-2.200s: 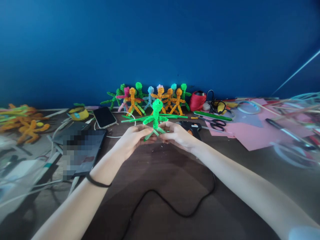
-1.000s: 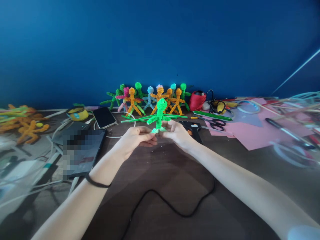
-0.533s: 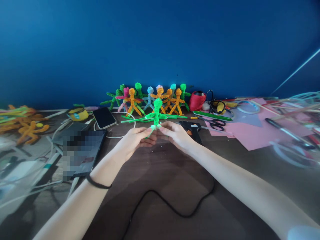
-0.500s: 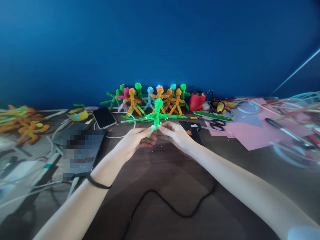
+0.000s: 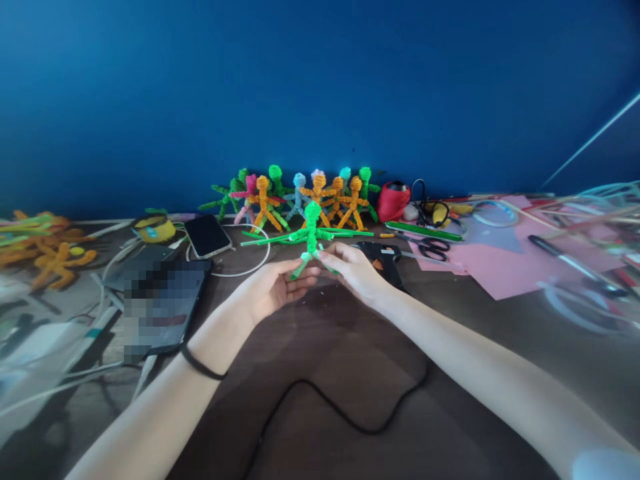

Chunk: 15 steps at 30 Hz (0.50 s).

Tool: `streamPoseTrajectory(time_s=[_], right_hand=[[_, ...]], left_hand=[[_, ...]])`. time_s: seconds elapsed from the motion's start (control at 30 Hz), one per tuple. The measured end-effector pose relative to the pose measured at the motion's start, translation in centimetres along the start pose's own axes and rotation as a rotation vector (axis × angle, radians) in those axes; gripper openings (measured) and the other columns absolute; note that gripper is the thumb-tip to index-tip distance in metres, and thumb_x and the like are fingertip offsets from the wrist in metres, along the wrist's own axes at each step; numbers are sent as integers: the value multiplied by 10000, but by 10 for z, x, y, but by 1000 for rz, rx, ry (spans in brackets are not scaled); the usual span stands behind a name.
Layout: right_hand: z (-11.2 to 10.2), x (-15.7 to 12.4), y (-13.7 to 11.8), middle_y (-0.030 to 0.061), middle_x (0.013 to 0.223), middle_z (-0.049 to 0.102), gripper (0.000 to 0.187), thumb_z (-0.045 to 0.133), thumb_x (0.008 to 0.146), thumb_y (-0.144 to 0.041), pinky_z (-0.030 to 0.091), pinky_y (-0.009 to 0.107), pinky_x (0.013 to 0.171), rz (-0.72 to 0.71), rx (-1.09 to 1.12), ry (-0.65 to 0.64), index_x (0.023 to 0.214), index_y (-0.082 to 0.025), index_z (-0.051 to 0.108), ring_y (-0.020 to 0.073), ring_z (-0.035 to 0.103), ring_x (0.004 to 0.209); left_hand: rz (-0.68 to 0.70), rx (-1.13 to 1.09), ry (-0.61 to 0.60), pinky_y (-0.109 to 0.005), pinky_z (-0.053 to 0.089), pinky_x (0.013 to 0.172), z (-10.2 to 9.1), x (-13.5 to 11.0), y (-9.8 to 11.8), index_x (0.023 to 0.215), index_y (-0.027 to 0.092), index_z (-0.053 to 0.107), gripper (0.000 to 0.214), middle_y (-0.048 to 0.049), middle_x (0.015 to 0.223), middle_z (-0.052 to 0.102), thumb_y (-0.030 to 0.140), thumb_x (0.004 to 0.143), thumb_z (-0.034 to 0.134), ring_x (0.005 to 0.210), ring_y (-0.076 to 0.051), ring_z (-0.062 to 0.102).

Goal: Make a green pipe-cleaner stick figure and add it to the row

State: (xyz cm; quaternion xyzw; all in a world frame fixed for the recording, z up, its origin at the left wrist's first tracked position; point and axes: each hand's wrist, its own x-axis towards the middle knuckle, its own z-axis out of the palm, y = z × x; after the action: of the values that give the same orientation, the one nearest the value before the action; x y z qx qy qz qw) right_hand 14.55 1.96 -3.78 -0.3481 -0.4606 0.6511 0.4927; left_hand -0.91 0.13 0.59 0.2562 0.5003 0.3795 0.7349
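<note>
Upright between my hands is a bright green pipe-cleaner figure (image 5: 312,230), with a wound round head, arms stretched sideways and two legs spread below. My left hand (image 5: 273,290) has its thumb at the figure's left leg, the other fingers curved beneath. From the other side my right hand (image 5: 355,272) pinches the lower body and right leg between thumb and forefinger; its remaining fingers are partly hidden. Loose green pipe cleaners (image 5: 350,233) lie behind the figure. Just beyond my right hand rests a black glue gun (image 5: 385,257).
Several finished coloured figures (image 5: 263,203) lean against the blue wall. At left are a phone (image 5: 207,235), a dark tablet-like device (image 5: 175,307), cables and orange figures (image 5: 60,260). Scissors (image 5: 434,249), pink paper (image 5: 493,270) and a pen (image 5: 575,263) lie right. A black cord (image 5: 340,417) crosses the front.
The green figure has sunk slightly, and its legs show more. My left hand's fingers have loosened and spread a little. My right hand has barely moved.
</note>
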Motion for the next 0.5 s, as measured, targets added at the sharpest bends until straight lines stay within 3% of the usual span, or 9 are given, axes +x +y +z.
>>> streamPoseTrajectory(time_s=[0.5], right_hand=[[1,-2,-1,2,774,603,322,734,587,-371,472,324,789,13,33,0,685,-162,510,121,577,777]], left_hand=[[-81,-242,14,-254,472,578,1,4,-8,776,119,605,159,-45,654,682,86,801,452,707,-164,668]])
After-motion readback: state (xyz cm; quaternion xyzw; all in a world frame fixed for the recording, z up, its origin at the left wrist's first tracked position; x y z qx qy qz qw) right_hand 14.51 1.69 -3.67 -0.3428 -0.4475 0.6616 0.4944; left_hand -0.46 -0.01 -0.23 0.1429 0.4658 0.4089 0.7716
